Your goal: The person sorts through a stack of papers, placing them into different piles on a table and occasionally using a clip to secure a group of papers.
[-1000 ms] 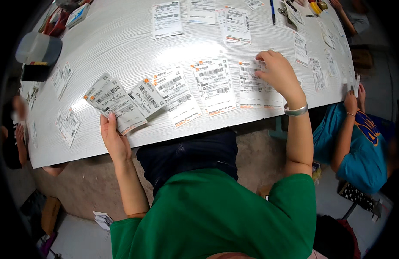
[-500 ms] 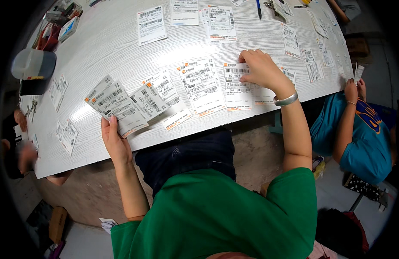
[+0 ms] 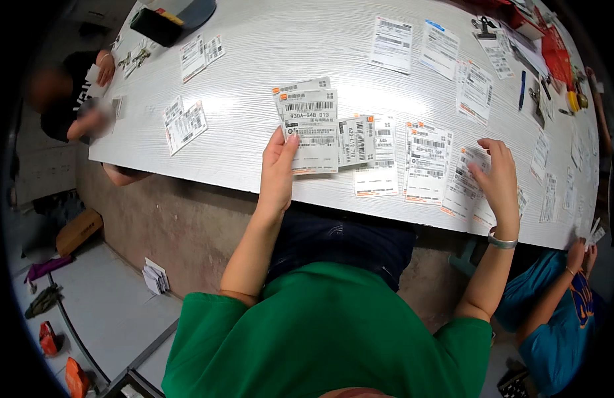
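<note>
My left hand [image 3: 278, 169] grips a small fan of white shipping labels [image 3: 315, 149] with orange corner marks, the thumb resting on the front one. A sideways label [image 3: 355, 140] sticks out to the right of this fan. It overlaps a label stack [image 3: 377, 182] lying on the table. Farther right lies another stack of labels [image 3: 428, 162], then a label [image 3: 458, 196] partly beneath my right hand [image 3: 501, 182]. That hand hovers there with thumb and fingers apart, holding nothing I can see.
More label piles lie at the back [image 3: 390, 45] and left [image 3: 185, 126] of the white table [image 3: 254, 86]. Pens, clips and a red basket [image 3: 556, 56] crowd the far right. One person sits at the left end; another in a teal shirt [image 3: 542, 338] handles slips at right.
The view has turned, so the table appears shifted to the right. My right hand has opened off the label it was touching. My left hand still holds its fan, now more upright.
</note>
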